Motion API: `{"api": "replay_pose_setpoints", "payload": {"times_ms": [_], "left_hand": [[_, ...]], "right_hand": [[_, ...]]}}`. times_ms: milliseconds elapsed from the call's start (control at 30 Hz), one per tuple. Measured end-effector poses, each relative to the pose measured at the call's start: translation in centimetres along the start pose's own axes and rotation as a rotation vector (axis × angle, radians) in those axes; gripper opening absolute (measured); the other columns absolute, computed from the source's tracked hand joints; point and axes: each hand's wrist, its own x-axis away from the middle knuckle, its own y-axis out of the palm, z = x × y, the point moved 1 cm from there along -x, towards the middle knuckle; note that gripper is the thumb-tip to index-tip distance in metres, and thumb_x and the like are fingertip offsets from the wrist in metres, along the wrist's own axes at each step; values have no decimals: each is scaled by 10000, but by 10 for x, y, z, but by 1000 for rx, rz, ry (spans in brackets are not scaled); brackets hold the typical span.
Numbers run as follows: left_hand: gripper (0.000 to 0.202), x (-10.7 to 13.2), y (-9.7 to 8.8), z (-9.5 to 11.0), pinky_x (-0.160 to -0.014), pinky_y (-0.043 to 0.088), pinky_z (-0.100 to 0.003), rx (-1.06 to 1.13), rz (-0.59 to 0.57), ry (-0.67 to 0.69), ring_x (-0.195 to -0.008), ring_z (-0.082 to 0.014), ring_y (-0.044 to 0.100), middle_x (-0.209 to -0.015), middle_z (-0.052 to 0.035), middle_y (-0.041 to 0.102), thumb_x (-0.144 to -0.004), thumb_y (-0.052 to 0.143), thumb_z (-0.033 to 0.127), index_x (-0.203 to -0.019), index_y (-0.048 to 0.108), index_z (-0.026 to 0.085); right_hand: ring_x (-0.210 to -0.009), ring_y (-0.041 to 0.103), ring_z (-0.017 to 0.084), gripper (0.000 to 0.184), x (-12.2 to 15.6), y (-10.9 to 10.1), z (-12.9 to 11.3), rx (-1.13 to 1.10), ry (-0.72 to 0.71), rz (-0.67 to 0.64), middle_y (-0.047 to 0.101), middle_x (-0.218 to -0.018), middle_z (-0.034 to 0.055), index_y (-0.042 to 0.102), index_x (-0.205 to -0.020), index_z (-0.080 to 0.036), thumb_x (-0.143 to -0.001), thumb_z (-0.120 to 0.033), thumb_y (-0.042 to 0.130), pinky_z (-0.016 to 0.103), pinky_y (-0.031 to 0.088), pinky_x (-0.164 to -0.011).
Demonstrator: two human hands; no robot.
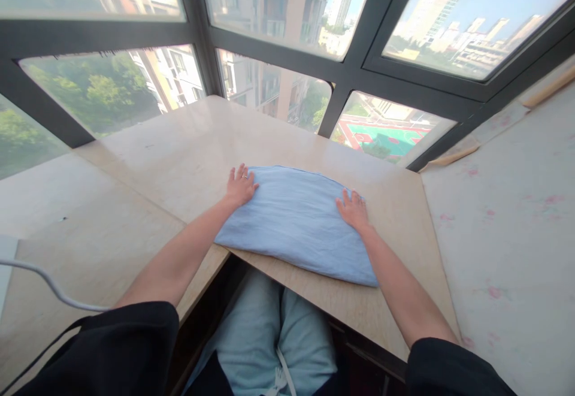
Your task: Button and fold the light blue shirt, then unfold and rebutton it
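Note:
A light blue cloth (291, 219) lies folded into a wide, fairly flat shape on the wooden tabletop, with soft wrinkles across it. At its far left corner rests my left hand (241, 186), fingers spread, a ring on one finger. My right hand (354, 209) lies on the cloth near its far right corner, also with fingers apart. Neither hand grips the fabric. The near edge of the cloth runs close to the front edge of the table, and what kind of cloth item it is I cannot make out.
The pale wooden table (135, 186) fills a corner below framed windows (274, 72). A white cable (54, 288) crosses on the left. To the right stands a wall (503, 234) with floral paper, peeling near the sill. My legs (265, 324) are under the table's front edge.

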Motion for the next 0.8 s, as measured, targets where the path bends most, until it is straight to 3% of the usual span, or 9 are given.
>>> {"api": "replay_pose_setpoints", "payload": {"times_ms": [100,167,267,367,433,533,667,800], "left_hand": [[662,20,-7,34,-1181,125,-604,84,6,-144,-1514,-367,90,-1593,-257,231,-987,275,453,-1486,351,26],[714,40,-11,65,-1178,188,-584,174,29,-133,-1505,-384,126,-1583,-268,250,-984,271,518,-1484,349,13],[655,72,-16,110,-1185,240,-528,256,107,22,-1503,-331,187,-1576,-207,320,-999,233,518,-1467,403,92],[573,102,-14,130,-1187,266,-502,307,147,160,-1490,-275,252,-1553,-157,388,-1022,194,428,-1452,438,137],[573,120,-8,126,-1191,258,-517,299,125,199,-1476,-259,293,-1539,-134,418,-1022,188,443,-1455,447,172],[665,140,4,99,-1208,191,-560,225,89,209,-1477,-288,286,-1565,-136,367,-978,256,596,-1484,423,198],[718,155,14,60,-1235,136,-509,147,99,176,-1494,-282,241,-1593,-125,308,-955,277,640,-1516,382,204],[700,161,15,34,-1243,134,-470,117,110,104,-1491,-279,248,-1589,-122,320,-965,270,607,-1507,404,185]], "right_hand": [[-1443,289,375,632,10,-12,-23,-17,128,49,273,-1565,282,327,-1519,-96,-999,-455,326,580,225,-1128],[-1447,265,410,650,25,-21,-52,-42,163,137,224,-1565,331,304,-1508,-10,-989,-398,355,608,233,-1115],[-1479,216,361,614,65,-29,-107,-116,-85,255,182,-1608,260,259,-1540,-73,-1001,-361,318,571,232,-1141],[-1492,214,295,579,110,-28,-150,-197,-270,210,242,-1612,191,249,-1552,-94,-1001,-270,276,500,214,-1180],[-1489,235,268,589,135,-23,-161,-226,-301,165,275,-1600,189,240,-1549,-56,-991,-242,282,458,230,-1187],[-1484,250,296,597,157,-16,-154,-178,-394,101,292,-1596,175,329,-1527,-98,-999,-375,353,480,211,-1194],[-1483,244,322,702,169,-11,-116,-82,-429,65,267,-1605,174,344,-1528,-133,-983,-576,347,509,184,-1197],[-1492,225,310,712,172,-5,-67,-16,-361,69,251,-1614,156,327,-1537,-160,-980,-603,321,513,181,-1198]]}}
